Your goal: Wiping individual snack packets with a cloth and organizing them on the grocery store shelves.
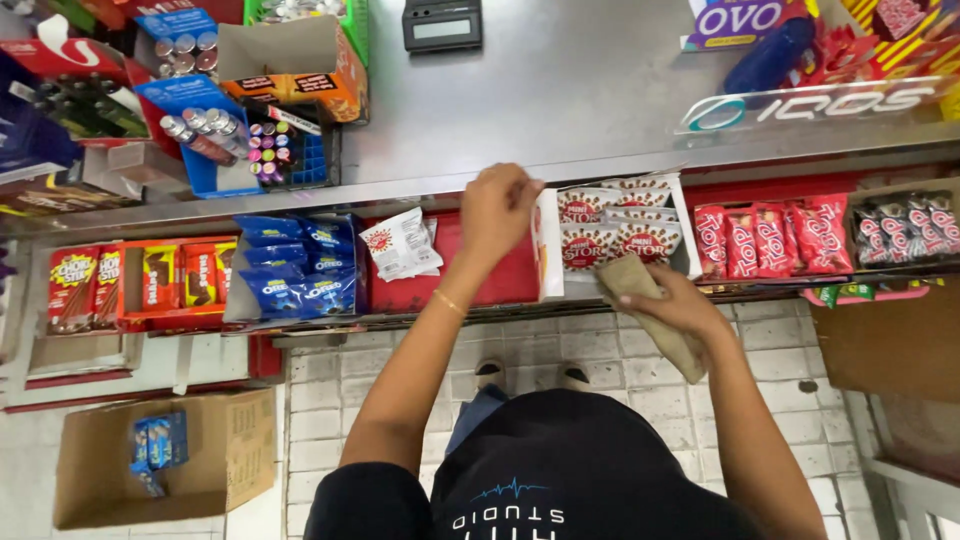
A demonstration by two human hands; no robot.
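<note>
My left hand (497, 212) grips the left flap of a white cardboard display box (549, 245) filled with red-and-white snack packets (612, 230), on a shelf under the metal counter. My right hand (672, 297) holds a beige cloth (640, 290) just in front of that box, at the shelf's front edge. A white snack bag (402, 244) lies on a red tray (480, 283) to the left of my left hand.
Blue cookie packs (295, 265) and an orange box (170, 280) stand on the shelf to the left; red wrapped bars (770, 238) to the right. The steel counter (570, 90) carries a small terminal (441, 24) and boxes of tubes. A brown carton (170, 465) sits on the floor.
</note>
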